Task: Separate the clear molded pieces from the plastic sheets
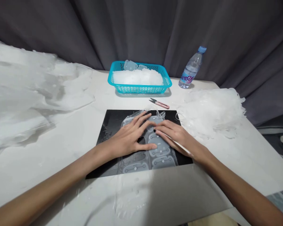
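Note:
A clear, flexible sheet of translucent moulded pieces (159, 146) lies over a black board (110, 125) and runs past its front edge. My left hand (134, 133) rests on the sheet, open, its fingers spread and pressing down. Beside it, my right hand (176, 136) is closed around a slim white stick-like tool (179, 145). A small dark tip shows near the right fingertips; whether it belongs to the tool I cannot tell. The right fingertips are close to the left index finger, over the sheet.
Behind the board lie pink-handled thread snips (159, 103). A blue basket (141, 89) with translucent pieces stands farther back, a water bottle (191, 70) to its right. Translucent film is heaped in a large pile (33, 91) at left and a smaller pile (213, 111) at right.

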`<state>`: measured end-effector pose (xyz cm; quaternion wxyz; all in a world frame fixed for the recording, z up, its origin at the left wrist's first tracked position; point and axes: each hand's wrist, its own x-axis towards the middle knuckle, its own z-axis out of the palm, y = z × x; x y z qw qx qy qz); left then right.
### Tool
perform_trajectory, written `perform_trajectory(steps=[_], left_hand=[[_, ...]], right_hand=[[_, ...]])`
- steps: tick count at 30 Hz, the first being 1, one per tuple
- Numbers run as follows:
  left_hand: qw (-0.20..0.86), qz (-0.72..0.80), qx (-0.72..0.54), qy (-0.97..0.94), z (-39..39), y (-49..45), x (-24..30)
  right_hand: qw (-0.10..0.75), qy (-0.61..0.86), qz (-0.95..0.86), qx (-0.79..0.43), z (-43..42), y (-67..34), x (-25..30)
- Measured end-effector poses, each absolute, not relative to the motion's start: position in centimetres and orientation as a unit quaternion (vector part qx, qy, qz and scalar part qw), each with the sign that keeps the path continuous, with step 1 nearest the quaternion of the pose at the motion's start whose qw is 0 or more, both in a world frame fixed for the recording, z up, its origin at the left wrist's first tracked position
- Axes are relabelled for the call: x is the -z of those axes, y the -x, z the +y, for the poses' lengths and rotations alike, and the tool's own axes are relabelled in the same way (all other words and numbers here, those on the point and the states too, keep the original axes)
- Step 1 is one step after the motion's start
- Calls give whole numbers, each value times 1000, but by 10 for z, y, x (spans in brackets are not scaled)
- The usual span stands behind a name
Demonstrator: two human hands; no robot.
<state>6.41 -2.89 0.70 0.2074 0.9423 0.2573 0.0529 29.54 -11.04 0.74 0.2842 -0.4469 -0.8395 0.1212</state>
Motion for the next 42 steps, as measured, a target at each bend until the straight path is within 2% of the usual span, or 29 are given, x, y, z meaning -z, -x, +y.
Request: perform_trajectory(steps=[4,6,13,19,23,27,32,36,39,42], left_hand=[[211,263,-51,-940,-28,-66,-8],[208,264,-61,-940,-28,-66,-6],[215,265,-58,-938,-27,-63,-3],[225,275,-53,-933,-28,-63,-5],[234,284,-52,-928,-28,-64,-7],[234,291,-66,-925,-28,-65,-10],[219,295,-107,-924,-26,-66,-12],[241,308,-146,-909,-23,-68,-12],[275,325,-170,-889,-18,-70,-15],[328,306,-165,-879,-12,-71,-23]], right_hand=[[378,469,-779,-173,-105,-292,-4],[399,469,-766,-183,-104,-291,-3],[335,451,-790,-248,-114,-300,-12],[366,472,-745,-298,-118,-311,-31],[383,503,-744,-216,-117,-321,-37],[340,541,-765,-87,-114,-320,-19],[273,547,-787,-85,-112,-303,5],[264,591,-758,-78,-114,-291,6],[288,595,-742,-112,-115,-289,1],[310,561,-741,-200,-116,-288,-6]])
